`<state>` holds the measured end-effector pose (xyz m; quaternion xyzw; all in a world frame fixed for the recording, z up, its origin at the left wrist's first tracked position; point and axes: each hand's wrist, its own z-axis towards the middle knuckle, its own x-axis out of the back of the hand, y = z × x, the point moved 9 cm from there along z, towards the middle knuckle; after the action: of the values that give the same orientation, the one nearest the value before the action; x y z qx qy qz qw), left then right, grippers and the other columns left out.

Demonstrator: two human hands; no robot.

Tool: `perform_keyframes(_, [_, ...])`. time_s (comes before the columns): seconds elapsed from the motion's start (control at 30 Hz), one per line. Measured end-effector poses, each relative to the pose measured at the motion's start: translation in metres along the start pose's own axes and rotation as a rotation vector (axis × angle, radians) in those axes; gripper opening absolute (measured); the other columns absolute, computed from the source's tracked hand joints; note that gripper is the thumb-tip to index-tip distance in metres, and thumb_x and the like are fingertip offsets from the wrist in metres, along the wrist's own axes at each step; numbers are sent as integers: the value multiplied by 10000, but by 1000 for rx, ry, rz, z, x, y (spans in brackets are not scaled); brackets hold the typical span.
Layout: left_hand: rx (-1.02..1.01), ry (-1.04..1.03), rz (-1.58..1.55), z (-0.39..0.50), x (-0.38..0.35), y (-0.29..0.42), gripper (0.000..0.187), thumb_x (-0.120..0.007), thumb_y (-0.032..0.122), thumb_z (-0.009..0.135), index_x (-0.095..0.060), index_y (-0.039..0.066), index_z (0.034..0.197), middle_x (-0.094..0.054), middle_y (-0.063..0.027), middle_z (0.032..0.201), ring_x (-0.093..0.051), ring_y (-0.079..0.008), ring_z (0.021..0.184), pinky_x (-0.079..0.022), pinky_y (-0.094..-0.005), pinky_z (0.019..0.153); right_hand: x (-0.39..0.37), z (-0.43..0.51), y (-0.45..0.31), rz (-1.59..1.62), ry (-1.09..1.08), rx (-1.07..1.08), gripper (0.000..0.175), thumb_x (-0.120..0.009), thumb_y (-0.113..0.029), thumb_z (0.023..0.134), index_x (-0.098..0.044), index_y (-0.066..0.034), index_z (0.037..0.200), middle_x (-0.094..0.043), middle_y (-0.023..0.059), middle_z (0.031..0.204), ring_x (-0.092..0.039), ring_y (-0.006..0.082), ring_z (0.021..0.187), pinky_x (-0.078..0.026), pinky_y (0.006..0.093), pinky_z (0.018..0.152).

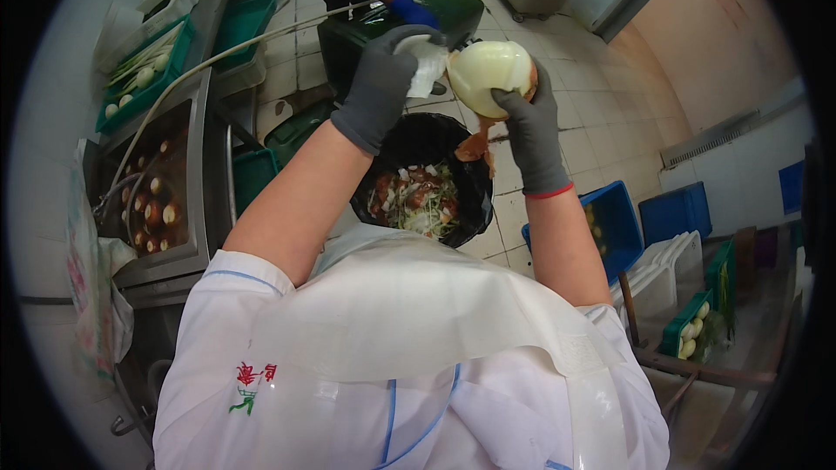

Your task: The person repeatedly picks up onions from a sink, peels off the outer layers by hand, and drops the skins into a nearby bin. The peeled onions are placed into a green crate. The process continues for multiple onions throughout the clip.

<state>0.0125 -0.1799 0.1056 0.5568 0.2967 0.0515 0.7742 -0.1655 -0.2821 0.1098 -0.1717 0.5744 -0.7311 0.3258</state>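
In my gloved right hand [532, 124] is a large onion [486, 75], mostly peeled and pale, with the thumb pressed on its near side. Strips of brown onion skin [475, 143] hang beneath it. My left hand [385, 81], also in a grey glove, grips a thin white piece [426, 68] close to the onion's left side. Whether that piece is an onion layer or something else I cannot tell. Below both hands stands a waste bin with a black liner [480, 208], holding brown skins, white scraps and green trimmings [418, 199].
Left, onions [153, 212] lie in a metal sink [196, 163] crossed by a hose [215, 55]. A green crate [108, 120] holds scallions and onions. Ahead, a person's blue-gloved hand [415, 11] is at a dark green bin [450, 3]. Blue crates [620, 208] stand right.
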Motion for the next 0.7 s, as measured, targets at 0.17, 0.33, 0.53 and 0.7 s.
perform_keyframes(0.17, [90,80,118,-6,33,-51,471,-461,-28,750,-626,-26,1192,-667,-170,1136,-689,-255,963,-589,-324,769,0,-7,38,568,-6,-82,574,-682,-172,912,-442,-50,1420,-558,120,1359,-555,268,1259,-453,403,1070])
perform_keyframes(0.33, [84,-51,473,-9,24,-65,652,-684,338,920,-475,-32,1415,-636,-165,1226,-643,-185,1012,-547,-256,758,1,0,57,621,-51,-108,581,-674,-196,927,-423,-56,1432,-550,119,1376,-556,275,1264,-459,427,1069])
perform_keyframes(0.53, [92,-278,193,-13,-24,-33,547,-679,158,904,-485,-14,1386,-624,-122,1234,-591,-173,1110,-508,-314,949,-24,-5,69,514,-129,-124,668,-707,-176,898,-372,-70,1466,-531,120,1386,-554,267,1261,-479,412,1060])
perform_keyframes(0.7, [-56,-262,538,-10,-21,-14,711,-687,107,794,-436,-26,1446,-579,-146,1346,-569,-209,1202,-486,-344,1015,-28,-8,61,282,-296,-258,898,-810,-249,806,-291,-52,1511,-513,143,1378,-546,264,1257,-509,369,1007])
